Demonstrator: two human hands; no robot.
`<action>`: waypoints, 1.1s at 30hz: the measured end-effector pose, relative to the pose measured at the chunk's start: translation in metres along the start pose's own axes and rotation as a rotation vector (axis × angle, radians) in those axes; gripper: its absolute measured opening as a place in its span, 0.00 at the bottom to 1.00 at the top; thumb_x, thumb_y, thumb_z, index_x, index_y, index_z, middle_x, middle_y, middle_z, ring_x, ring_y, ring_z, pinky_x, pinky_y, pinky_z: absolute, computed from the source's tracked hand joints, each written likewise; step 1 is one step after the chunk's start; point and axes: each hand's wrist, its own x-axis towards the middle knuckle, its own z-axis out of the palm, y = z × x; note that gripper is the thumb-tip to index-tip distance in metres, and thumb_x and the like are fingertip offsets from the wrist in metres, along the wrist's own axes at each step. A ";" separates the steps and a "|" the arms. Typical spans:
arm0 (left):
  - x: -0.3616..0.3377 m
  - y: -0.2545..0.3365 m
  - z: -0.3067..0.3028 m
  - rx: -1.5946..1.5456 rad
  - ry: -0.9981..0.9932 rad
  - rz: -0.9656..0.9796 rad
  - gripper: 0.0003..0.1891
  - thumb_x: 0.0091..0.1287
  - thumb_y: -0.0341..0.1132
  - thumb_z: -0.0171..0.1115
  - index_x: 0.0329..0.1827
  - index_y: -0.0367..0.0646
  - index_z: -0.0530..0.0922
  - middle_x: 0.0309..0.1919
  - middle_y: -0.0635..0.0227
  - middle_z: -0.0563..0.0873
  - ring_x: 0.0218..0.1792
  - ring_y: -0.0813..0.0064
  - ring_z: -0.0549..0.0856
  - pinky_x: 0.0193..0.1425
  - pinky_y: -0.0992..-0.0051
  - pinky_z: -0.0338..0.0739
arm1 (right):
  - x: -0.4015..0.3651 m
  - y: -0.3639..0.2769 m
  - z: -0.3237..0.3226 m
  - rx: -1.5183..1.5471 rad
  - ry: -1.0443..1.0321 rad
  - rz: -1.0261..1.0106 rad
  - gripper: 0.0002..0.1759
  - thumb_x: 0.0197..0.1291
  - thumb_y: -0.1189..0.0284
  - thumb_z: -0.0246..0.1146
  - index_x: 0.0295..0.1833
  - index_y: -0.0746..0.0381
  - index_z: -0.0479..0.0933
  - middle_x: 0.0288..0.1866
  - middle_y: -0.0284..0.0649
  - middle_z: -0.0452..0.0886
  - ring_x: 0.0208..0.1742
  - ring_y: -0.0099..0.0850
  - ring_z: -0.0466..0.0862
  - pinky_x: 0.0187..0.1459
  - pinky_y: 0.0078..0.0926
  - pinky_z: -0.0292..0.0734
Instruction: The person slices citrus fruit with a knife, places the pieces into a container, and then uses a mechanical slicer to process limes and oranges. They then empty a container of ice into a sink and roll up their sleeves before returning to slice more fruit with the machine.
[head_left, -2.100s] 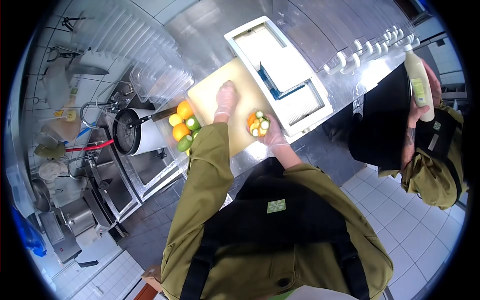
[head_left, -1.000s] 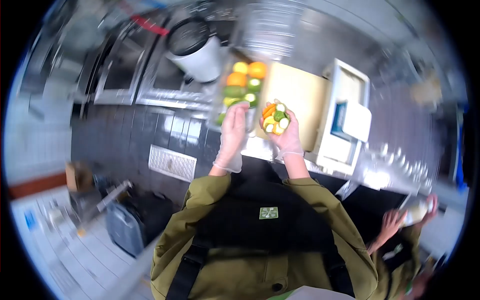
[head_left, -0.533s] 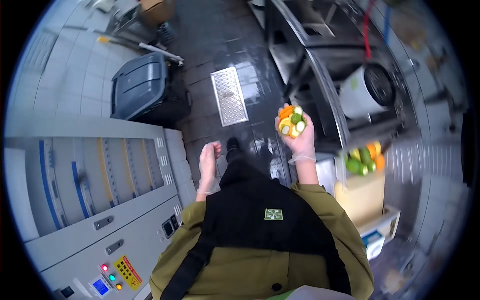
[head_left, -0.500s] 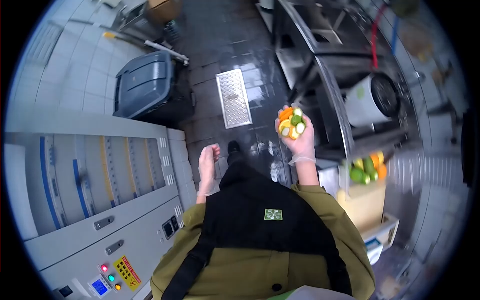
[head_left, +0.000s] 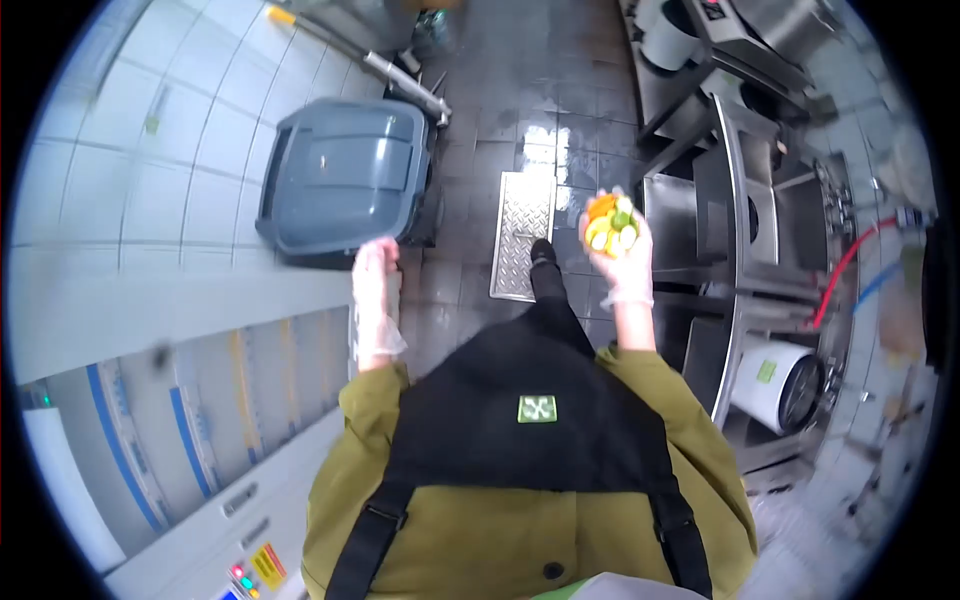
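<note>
My right hand [head_left: 625, 266], in a clear glove, is closed palm-up around a pile of cut citrus pieces [head_left: 610, 226]. Orange, yellow and green bits show in it, some with pale cut faces. My left hand [head_left: 373, 275], also gloved, has its fingers curled in with nothing visible in them. Its fingertips overlap the near edge of a blue-grey lidded bin [head_left: 350, 175] in this view. The lid of that bin is down.
A patterned metal floor plate [head_left: 513, 235] lies ahead, under my shoe [head_left: 543, 253]. Steel sinks [head_left: 765, 200] and a white bucket-like container [head_left: 765, 385] line the right. A grey cabinet [head_left: 200, 510] stands at left; a yellow-tipped pole [head_left: 330, 43] leans behind the bin.
I have stepped forward along the floor. The bin is now nearer, and my left hand has come up to its edge. The citrus pieces stay in my right hand.
</note>
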 end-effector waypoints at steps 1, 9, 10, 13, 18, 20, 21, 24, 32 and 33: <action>0.006 0.010 0.007 0.006 0.060 0.010 0.16 0.74 0.43 0.49 0.46 0.43 0.81 0.39 0.73 0.84 0.40 0.81 0.80 0.43 0.78 0.74 | 0.022 -0.009 0.010 -0.021 0.008 0.019 0.18 0.64 0.64 0.49 0.54 0.57 0.77 0.52 0.41 0.79 0.55 0.40 0.78 0.54 0.45 0.75; 0.015 0.013 0.016 -0.156 0.490 -0.177 0.16 0.71 0.46 0.54 0.48 0.43 0.80 0.42 0.70 0.85 0.42 0.79 0.82 0.49 0.77 0.75 | 0.175 -0.047 0.089 -0.129 -0.038 0.233 0.19 0.63 0.64 0.49 0.55 0.59 0.75 0.55 0.43 0.77 0.57 0.43 0.76 0.55 0.48 0.74; 0.019 0.014 0.017 -0.198 0.553 -0.184 0.15 0.70 0.45 0.55 0.47 0.44 0.80 0.41 0.71 0.85 0.42 0.80 0.82 0.47 0.78 0.75 | 0.193 -0.046 0.097 -0.123 -0.066 0.261 0.20 0.63 0.64 0.49 0.56 0.59 0.75 0.56 0.44 0.77 0.57 0.44 0.76 0.56 0.49 0.74; 0.047 0.013 0.024 -0.238 0.608 -0.267 0.17 0.70 0.47 0.55 0.48 0.43 0.80 0.42 0.69 0.85 0.43 0.77 0.82 0.50 0.76 0.75 | 0.235 -0.035 0.116 -0.128 -0.072 0.316 0.20 0.63 0.64 0.48 0.56 0.59 0.75 0.55 0.44 0.78 0.57 0.43 0.76 0.56 0.50 0.73; 0.111 0.032 0.031 -0.251 0.559 -0.231 0.16 0.69 0.46 0.56 0.47 0.42 0.80 0.42 0.68 0.85 0.43 0.78 0.82 0.49 0.77 0.75 | 0.267 -0.024 0.120 -0.118 0.030 0.273 0.21 0.62 0.62 0.50 0.57 0.58 0.74 0.59 0.43 0.76 0.58 0.43 0.75 0.57 0.49 0.72; 0.139 0.038 0.024 -0.205 0.562 -0.220 0.16 0.70 0.45 0.55 0.48 0.42 0.80 0.42 0.68 0.85 0.43 0.78 0.82 0.49 0.77 0.75 | 0.288 -0.015 0.109 -0.082 0.046 0.252 0.21 0.62 0.61 0.49 0.58 0.57 0.72 0.61 0.43 0.74 0.59 0.44 0.75 0.57 0.51 0.71; 0.154 0.031 0.011 -0.161 0.546 -0.219 0.16 0.71 0.45 0.55 0.48 0.42 0.80 0.42 0.68 0.85 0.43 0.77 0.82 0.49 0.77 0.75 | 0.300 -0.010 0.100 -0.083 0.027 0.244 0.21 0.63 0.61 0.49 0.58 0.57 0.72 0.61 0.43 0.74 0.59 0.44 0.74 0.57 0.51 0.71; 0.174 0.034 -0.008 -0.161 0.579 -0.217 0.17 0.70 0.46 0.56 0.50 0.42 0.79 0.46 0.68 0.84 0.47 0.75 0.81 0.53 0.73 0.74 | 0.326 -0.002 0.069 -0.057 0.005 0.268 0.23 0.63 0.61 0.48 0.60 0.58 0.71 0.62 0.43 0.74 0.62 0.44 0.73 0.56 0.52 0.72; 0.175 0.069 -0.012 -0.112 0.612 -0.169 0.17 0.71 0.46 0.56 0.49 0.42 0.78 0.44 0.67 0.84 0.45 0.77 0.82 0.52 0.76 0.75 | 0.389 0.089 -0.006 -0.043 0.142 0.419 0.24 0.62 0.60 0.51 0.60 0.57 0.73 0.59 0.42 0.77 0.59 0.43 0.76 0.58 0.50 0.72; 0.170 0.070 -0.014 -0.096 0.621 -0.183 0.17 0.70 0.46 0.57 0.50 0.42 0.78 0.45 0.67 0.83 0.46 0.76 0.82 0.53 0.75 0.74 | 0.395 0.104 -0.014 -0.050 0.148 0.448 0.23 0.62 0.60 0.50 0.60 0.57 0.73 0.59 0.42 0.77 0.59 0.43 0.76 0.58 0.50 0.73</action>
